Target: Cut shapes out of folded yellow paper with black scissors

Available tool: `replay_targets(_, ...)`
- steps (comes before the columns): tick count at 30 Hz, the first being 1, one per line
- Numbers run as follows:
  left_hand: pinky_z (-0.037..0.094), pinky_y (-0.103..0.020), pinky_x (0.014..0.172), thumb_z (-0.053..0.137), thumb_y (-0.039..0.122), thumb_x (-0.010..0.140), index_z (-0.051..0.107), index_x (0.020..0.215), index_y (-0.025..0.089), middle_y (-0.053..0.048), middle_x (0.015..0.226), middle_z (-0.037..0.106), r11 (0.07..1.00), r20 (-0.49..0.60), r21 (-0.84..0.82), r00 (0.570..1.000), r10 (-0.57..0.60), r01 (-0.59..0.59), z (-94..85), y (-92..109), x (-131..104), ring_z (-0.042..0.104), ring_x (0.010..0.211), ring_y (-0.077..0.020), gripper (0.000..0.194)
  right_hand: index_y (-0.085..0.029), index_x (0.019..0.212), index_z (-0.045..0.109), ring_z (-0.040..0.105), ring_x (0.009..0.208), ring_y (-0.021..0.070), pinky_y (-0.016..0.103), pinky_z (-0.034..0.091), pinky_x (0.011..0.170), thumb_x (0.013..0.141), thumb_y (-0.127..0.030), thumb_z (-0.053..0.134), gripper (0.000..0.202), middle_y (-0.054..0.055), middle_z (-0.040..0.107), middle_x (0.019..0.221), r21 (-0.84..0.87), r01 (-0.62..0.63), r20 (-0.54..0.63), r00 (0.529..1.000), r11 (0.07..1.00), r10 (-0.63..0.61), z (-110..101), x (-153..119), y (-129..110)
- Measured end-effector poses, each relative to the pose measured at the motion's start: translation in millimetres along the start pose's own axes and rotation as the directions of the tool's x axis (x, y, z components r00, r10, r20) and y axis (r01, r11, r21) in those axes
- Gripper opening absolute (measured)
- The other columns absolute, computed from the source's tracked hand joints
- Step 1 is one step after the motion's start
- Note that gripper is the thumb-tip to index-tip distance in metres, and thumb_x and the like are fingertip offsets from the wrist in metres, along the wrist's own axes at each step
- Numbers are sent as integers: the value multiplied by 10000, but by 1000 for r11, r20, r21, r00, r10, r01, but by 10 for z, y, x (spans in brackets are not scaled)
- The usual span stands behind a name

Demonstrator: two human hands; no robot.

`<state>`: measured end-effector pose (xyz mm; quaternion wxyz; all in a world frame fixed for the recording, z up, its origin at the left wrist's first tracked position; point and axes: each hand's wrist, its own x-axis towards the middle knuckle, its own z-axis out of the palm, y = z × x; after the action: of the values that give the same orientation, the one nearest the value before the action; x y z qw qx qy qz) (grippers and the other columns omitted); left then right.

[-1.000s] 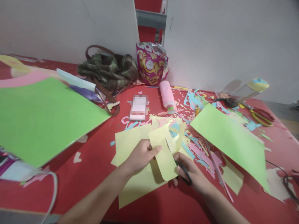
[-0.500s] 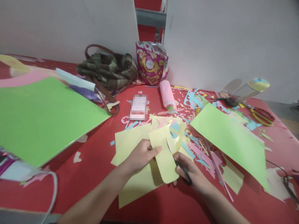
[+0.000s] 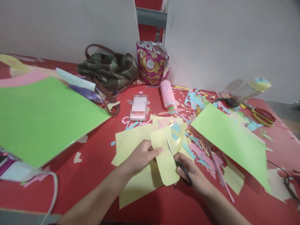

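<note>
My left hand (image 3: pixel 144 155) pinches a piece of yellow paper (image 3: pixel 165 167) by its left side, thumb on top. In my right hand (image 3: pixel 188 167) is a pair of scissors (image 3: pixel 184 172) with black handles, my fingers closed round them. The blade lies along the paper, its tip near the middle of the sheet, and a strip curls up to the right of it. Below the held piece, more yellow sheets (image 3: pixel 133 187) lie on the red table (image 3: pixel 93 190).
Green sheets lie left (image 3: pixel 53 122) and right (image 3: pixel 234 143). Coloured paper scraps (image 3: pixel 201 153) spread to the right. Behind stand a pink bottle (image 3: pixel 167 93), a snack bag (image 3: pixel 151 64) and a plaid bag (image 3: pixel 110 68). Red-and-yellow-handled scissors (image 3: pixel 263 115) lie far right.
The strip beside the blade has shifted slightly, and the held paper has tipped down a little. Both hands stay almost in place.
</note>
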<state>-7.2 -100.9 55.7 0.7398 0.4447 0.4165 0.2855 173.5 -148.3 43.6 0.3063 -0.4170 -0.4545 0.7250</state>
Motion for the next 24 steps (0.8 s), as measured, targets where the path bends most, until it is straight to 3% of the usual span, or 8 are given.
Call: replay_targets(24, 436, -261, 607, 564, 210, 711, 635, 842, 105, -57, 694, 648, 995, 17, -80, 998, -62, 63, 3, -20, 2, 576, 635, -159, 182, -183, 762, 419, 326, 547, 86, 204, 277, 497, 704, -481, 528, 323, -22, 393, 668, -32, 5, -20, 1000, 999, -6, -2, 0, -19)
